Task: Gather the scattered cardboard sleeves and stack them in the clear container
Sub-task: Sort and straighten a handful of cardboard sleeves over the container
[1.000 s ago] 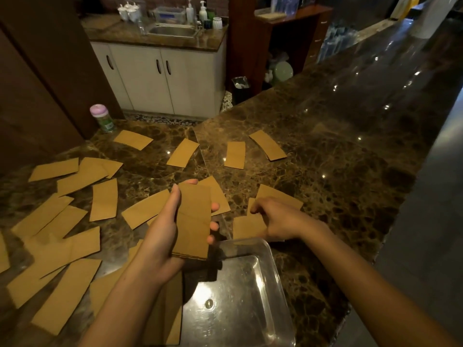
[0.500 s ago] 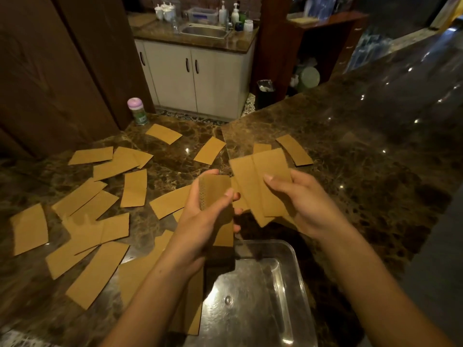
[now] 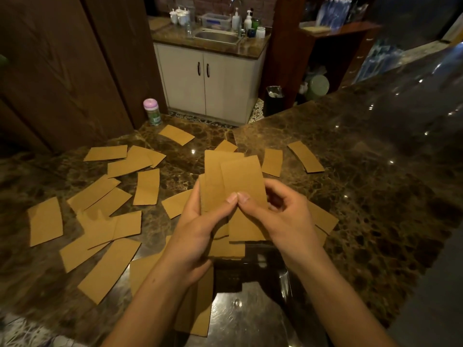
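Hands joined over the near centre of the counter [image 3: 363,196]. Half a second earlier the left hand [image 3: 198,234] gripped a small bundle alone, while the right hand [image 3: 285,221] carried a loose fan of sleeves just beside it. Now the two bundles are merged into one stack of cardboard sleeves [image 3: 233,181], and the thumbs touch at its front face. The fingers [image 3: 278,194] of both hands are curled round the stack and grip it from either side. The stack is held just above the far rim of the clear container [image 3: 240,319], its upper edges uneven and slightly fanned. Each sleeve is a flat, matt, tan strip of cardboard with gently curved long edges. The container is transparent plastic with rounded corners and a glossy, scratched base. Loose sleeves [image 3: 105,221] lie overlapping on the left and far parts of the counter, and a few lie under the right hand. The counter is polished, dark brown, veined stone with bright reflections. A pink-capped bottle [image 3: 152,111] stands at its far left edge.
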